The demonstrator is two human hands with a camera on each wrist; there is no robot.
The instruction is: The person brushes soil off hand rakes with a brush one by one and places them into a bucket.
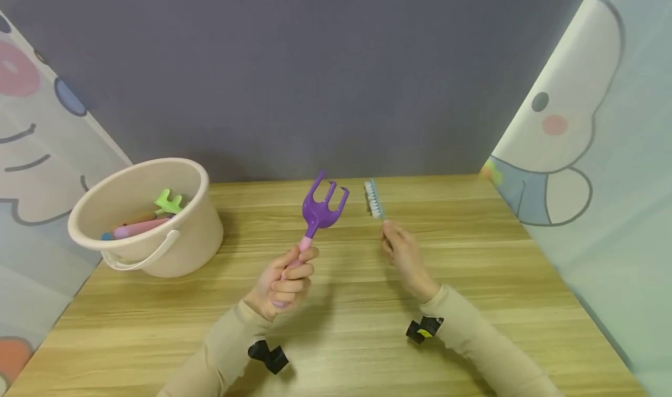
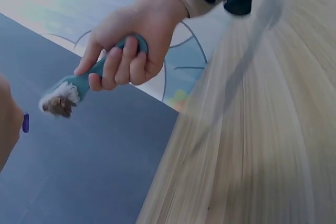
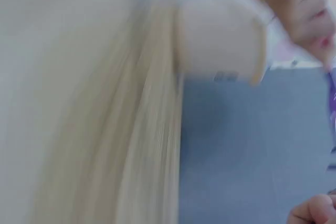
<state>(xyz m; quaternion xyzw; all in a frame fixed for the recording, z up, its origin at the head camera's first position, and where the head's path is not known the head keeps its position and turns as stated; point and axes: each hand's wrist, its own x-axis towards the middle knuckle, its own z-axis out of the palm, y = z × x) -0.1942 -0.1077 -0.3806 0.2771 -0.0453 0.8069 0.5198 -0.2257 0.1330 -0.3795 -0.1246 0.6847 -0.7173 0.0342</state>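
Observation:
My left hand [image 1: 286,280] grips the pink handle of a purple three-pronged toy garden fork [image 1: 321,211], prongs up, above the table. To its right my right hand [image 1: 406,257] holds a brush [image 1: 374,200] with white bristles turned toward the fork. In the left wrist view the right hand [image 2: 139,35] has its fingers curled round the brush's teal handle [image 2: 97,68], and brownish matter shows on the bristle ends. Fork and brush are apart. The right wrist view is blurred; the left hand [image 3: 310,19] and part of the purple fork [image 3: 332,95] show at its right edge.
A cream bucket [image 1: 196,242] with its handle hanging down stands on the left of the wooden table [image 1: 367,350]. Inside lie a green pronged toy [image 1: 168,201] and a pink piece [image 1: 140,227]. A dark grey panel [image 1: 336,76] rises behind, with printed cartoon sheets at both sides.

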